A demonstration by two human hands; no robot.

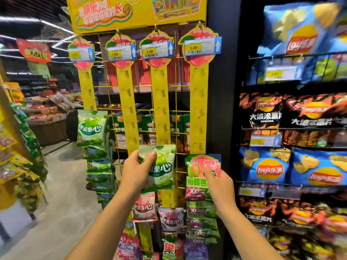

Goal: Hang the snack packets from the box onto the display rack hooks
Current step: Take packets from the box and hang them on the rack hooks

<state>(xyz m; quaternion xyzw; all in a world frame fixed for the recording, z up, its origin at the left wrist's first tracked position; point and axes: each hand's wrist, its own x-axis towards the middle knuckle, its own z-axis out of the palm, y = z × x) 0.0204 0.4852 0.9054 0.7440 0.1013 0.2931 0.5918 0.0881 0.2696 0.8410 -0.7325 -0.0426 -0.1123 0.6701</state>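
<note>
Holding the green packet by its upper left corner, your left hand is clamped on it, with a digit laid across the printed front. The packet stands upright, its long axis vertical with a slight lean and its sealed top edge upward. Its printed face is toward you, and it sits against the third yellow strip of the display rack.

Your right hand grips a pink packet at its lower right side. That packet is upright too, its top edge just under the visible end of the fourth yellow strip. More packets hang below both hands. Crisp bags fill the shelves on your right.
</note>
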